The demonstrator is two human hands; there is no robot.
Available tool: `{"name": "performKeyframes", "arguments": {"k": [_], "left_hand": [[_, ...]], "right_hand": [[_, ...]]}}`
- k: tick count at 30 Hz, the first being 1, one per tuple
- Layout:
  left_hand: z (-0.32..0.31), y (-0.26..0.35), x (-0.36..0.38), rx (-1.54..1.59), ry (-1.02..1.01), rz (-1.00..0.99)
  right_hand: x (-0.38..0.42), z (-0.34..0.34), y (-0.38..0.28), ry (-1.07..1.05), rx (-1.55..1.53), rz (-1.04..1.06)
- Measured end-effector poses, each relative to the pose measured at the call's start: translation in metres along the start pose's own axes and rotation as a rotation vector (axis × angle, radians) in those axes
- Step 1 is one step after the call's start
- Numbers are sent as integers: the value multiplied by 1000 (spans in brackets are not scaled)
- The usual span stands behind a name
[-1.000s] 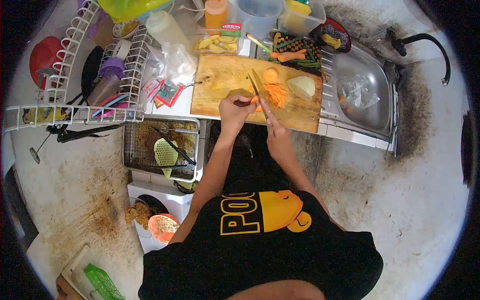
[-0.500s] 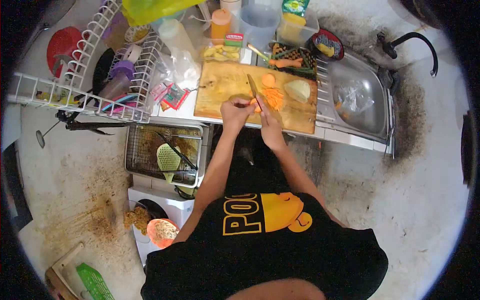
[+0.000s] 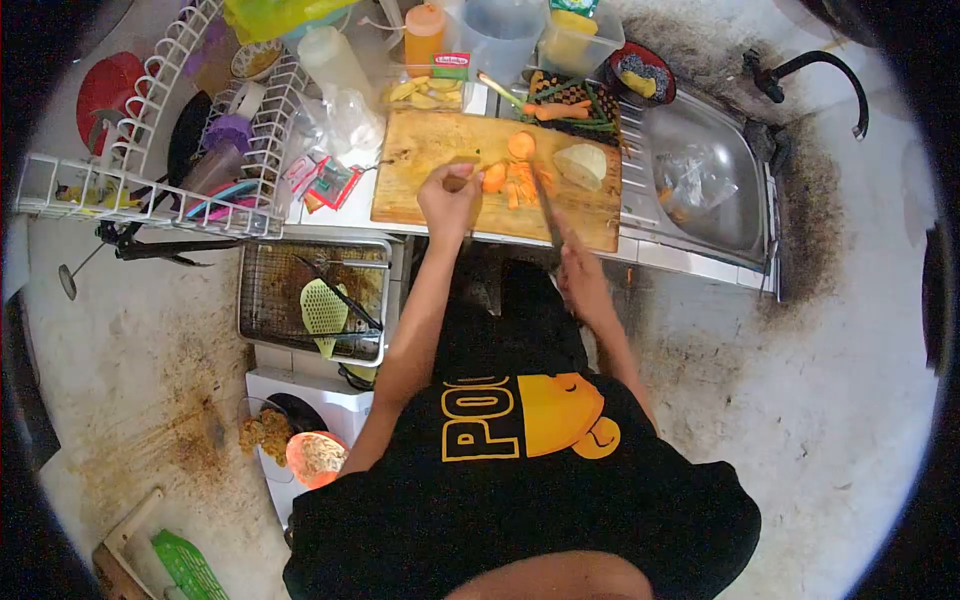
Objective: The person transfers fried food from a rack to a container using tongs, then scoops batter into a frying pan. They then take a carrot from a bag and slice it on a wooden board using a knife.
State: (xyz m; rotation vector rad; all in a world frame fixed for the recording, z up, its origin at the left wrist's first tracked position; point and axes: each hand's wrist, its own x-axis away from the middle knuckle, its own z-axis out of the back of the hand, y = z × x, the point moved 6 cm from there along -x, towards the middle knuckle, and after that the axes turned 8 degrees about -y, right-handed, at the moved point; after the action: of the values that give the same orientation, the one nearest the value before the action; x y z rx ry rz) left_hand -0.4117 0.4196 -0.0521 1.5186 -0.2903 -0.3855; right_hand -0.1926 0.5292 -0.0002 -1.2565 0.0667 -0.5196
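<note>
My right hand [image 3: 582, 275] is wrapped round the handle of a knife [image 3: 547, 208], whose blade points up over the wooden cutting board [image 3: 430, 150] beside the cut carrot [image 3: 521, 188]. My left hand [image 3: 448, 200] is over the board, left of the carrot pieces, with thumb and fingers curved apart; nothing shows between them. An orange carrot piece [image 3: 494, 177] lies by its fingertips. Another carrot chunk [image 3: 521, 146] sits just above the sliced pile. A pale cabbage piece [image 3: 581, 166] rests on the board's right side.
Right of the board is a steel sink [image 3: 710, 185] holding a plastic bag. A white dish rack [image 3: 150, 205] stands left. Behind the board are a basket with carrots and green beans [image 3: 572, 112], an orange bottle [image 3: 425, 38] and tubs. Below left is a tray [image 3: 262, 310].
My right hand has drawn the knife down and right, off the carrot pieces. My left hand has opened from its pinch and moved slightly left. The whole view has shifted a little.
</note>
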Motion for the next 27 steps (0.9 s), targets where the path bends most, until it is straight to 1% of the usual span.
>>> {"name": "performKeyframes", "arguments": {"k": [1, 2, 3, 4, 5, 6, 7, 9, 10, 11, 12, 13, 14, 15, 16, 17, 19, 20, 21, 23, 26, 27], "left_hand": [[-2, -3, -2, -15, -15, -44], [-5, 1, -1, -98, -10, -88], [-8, 12, 5, -97, -5, -80], [-12, 33, 12, -242, -23, -121], [-15, 48, 19, -387, -41, -162], [-18, 53, 24, -447, -54, -200], [-18, 52, 24, -445, -49, -197], [-20, 58, 26, -630, -41, -376], [-19, 56, 22, -627, -36, -372], [-18, 50, 14, -663, -53, -312], [-19, 48, 10, -699, -70, -248], [-19, 48, 10, -700, -66, -234], [-18, 53, 11, -782, -2, -279], [-15, 63, 12, -866, 63, -328], [-15, 70, 18, -782, -21, -344], [-12, 68, 22, -789, -17, -340], [-30, 63, 43, -942, -300, -635], [-31, 52, 49, -969, -421, -617], [-28, 49, 50, -969, -418, -612], [-30, 41, 56, -1090, -552, -715], [-29, 39, 56, -1156, -595, -723], [-28, 38, 56, -1140, -608, -718]], "right_hand": [[8, -8, 1, -6, 3, -6], [14, -17, 8, -43, -82, -30], [17, -24, 19, -80, -169, -53], [13, -26, 25, -44, -11, 22], [11, -27, 37, -52, -8, 18], [8, -26, 36, -56, -31, -3], [6, -26, 36, -59, -54, -23], [4, -25, 25, -69, -79, -52], [4, -24, 21, -76, -109, -83], [1, -24, 23, -82, -103, -86], [-2, -22, 23, -59, -52, -46], [-5, -21, 25, -39, -4, -9], [-12, -22, 36, -51, -4, -16], [-20, -17, 27, 41, 180, 192], [-21, -15, 18, 138, 361, 404], [-20, -10, 22, 132, 355, 406], [-21, -6, 23, -120, 144, -88], [-23, -6, 21, -117, 81, -17], [-25, -5, 23, -122, 83, -19], [-29, -4, 15, -115, 137, 134], [-28, -5, 10, -125, 59, 96], [-29, -5, 9, -96, 132, 140]]}}
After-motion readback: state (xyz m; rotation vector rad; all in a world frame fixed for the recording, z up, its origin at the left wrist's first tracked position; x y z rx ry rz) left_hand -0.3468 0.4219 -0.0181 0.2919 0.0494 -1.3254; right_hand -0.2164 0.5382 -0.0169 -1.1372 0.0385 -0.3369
